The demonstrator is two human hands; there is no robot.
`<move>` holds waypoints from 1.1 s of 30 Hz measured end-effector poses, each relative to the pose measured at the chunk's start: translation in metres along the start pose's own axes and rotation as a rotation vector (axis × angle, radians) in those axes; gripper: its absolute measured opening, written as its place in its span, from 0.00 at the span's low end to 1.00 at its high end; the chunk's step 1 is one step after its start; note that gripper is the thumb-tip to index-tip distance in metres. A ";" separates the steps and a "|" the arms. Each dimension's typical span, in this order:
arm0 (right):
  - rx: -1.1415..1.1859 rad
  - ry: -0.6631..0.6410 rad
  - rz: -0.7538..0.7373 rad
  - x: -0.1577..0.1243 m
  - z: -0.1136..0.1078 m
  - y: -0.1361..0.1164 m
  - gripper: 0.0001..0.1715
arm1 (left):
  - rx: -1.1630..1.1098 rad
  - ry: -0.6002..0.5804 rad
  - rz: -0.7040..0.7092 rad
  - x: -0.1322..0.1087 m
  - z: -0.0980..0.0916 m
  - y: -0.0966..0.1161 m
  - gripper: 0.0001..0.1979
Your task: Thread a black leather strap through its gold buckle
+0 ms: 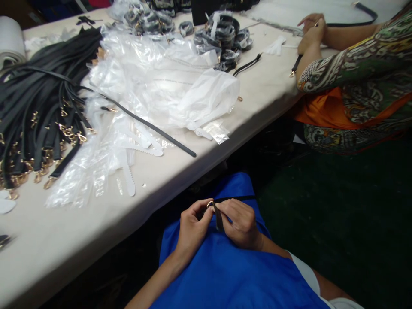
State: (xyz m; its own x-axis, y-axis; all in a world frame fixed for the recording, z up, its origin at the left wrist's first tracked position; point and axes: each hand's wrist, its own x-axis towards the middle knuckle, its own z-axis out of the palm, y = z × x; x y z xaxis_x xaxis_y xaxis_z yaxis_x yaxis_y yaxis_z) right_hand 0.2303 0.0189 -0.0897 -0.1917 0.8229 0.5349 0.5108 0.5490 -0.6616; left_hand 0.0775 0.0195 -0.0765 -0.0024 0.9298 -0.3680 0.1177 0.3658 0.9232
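Above my lap, on the blue apron (238,274), both hands meet at a dark strap (218,218) with a gold-coloured buckle (210,204). My left hand (194,223) pinches the buckle end between thumb and fingers. Close beside it, my right hand (240,219) is closed on the strap, a short length of which hangs down between the hands. Another dark length runs off to the right behind my right hand, across the apron. My fingers partly cover the buckle, so how the strap passes through it cannot be made out.
On the table (154,180) lie a heap of black straps (41,98) with gold clasps, clear plastic bags (154,81), white toothed strips (129,176) and coiled wrapped straps (222,32). One strap (154,126) lies toward the table's edge. A co-worker's hands (312,32) hold a strap at right.
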 end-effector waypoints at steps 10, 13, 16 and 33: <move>0.208 0.010 -0.009 0.006 -0.007 -0.008 0.08 | 0.124 -0.008 0.151 -0.010 -0.003 0.001 0.13; 0.325 -0.007 0.055 0.004 -0.006 -0.008 0.09 | 0.094 -0.080 0.119 -0.008 -0.006 0.001 0.13; 0.377 -0.023 0.104 0.001 -0.005 -0.010 0.10 | 0.063 -0.107 0.085 -0.008 -0.005 -0.001 0.13; 0.152 -0.147 -0.102 -0.007 -0.003 -0.003 0.12 | -0.340 -0.284 -0.249 0.009 -0.020 0.007 0.21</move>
State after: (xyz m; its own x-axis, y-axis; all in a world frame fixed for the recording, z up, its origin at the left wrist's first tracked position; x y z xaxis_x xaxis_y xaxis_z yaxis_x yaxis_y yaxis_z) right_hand 0.2327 0.0108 -0.0894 -0.3617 0.7686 0.5276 0.3528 0.6367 -0.6857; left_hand 0.0587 0.0312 -0.0717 0.2866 0.7821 -0.5534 -0.1818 0.6115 0.7701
